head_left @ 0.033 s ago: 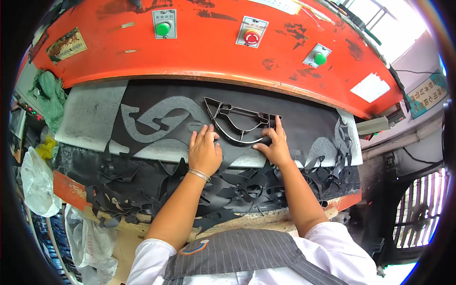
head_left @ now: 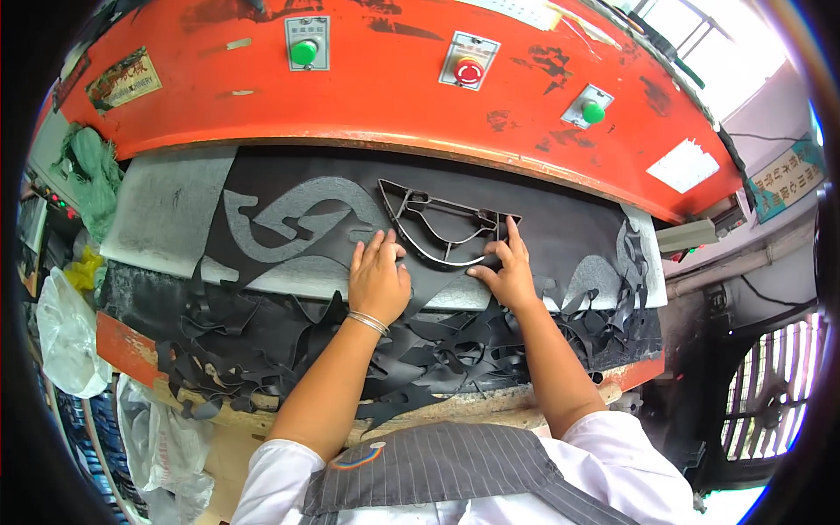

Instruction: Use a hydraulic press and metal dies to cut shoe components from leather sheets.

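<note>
1. Under the orange press head, a black metal cutting die lies flat on a black material sheet spread over the worktop.
2. Left hand rests palm down at the die's lower left edge, fingers spread and extended, touching the frame and the sheet rather than gripping anything; a thin bracelet circles its wrist.
3. Right hand presses at the die's lower right corner, fingers apart, the forefinger stretched up along the frame's right end, nothing clasped.
4. Left of the die, a curved cut-out in the sheet exposes the grey board beneath.
5. Black offcut strips lie heaped along the near edge of the worktop, below both wrists.
6. Two green buttons and a red button sit on the press head above.
</note>
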A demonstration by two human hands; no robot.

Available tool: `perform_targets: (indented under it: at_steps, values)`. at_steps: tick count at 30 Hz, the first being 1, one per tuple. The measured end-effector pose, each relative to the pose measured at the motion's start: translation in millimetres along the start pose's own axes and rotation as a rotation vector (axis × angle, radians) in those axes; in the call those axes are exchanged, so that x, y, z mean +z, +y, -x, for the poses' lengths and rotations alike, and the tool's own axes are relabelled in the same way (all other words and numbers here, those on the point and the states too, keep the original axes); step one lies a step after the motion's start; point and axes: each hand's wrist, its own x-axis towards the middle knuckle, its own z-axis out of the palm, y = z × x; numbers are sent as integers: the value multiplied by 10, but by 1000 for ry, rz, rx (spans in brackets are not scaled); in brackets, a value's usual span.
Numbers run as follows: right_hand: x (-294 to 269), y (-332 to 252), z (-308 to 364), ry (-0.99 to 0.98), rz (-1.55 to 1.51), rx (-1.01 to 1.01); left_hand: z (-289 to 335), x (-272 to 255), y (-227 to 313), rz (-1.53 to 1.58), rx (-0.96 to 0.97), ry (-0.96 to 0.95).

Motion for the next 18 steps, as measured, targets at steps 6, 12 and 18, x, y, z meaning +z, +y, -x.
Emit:
perform_targets:
  at_steps: [6,12,18]
  values:
    - [92,-30,145,102,-2,-98,52,-24,-32,60,-8,-11]
    - [83,-94,177,76,113,-129,34,-57,-31,63,20,16]
    - [-16,-45,149,74,139,-164,19,-39,52,41,17,9]
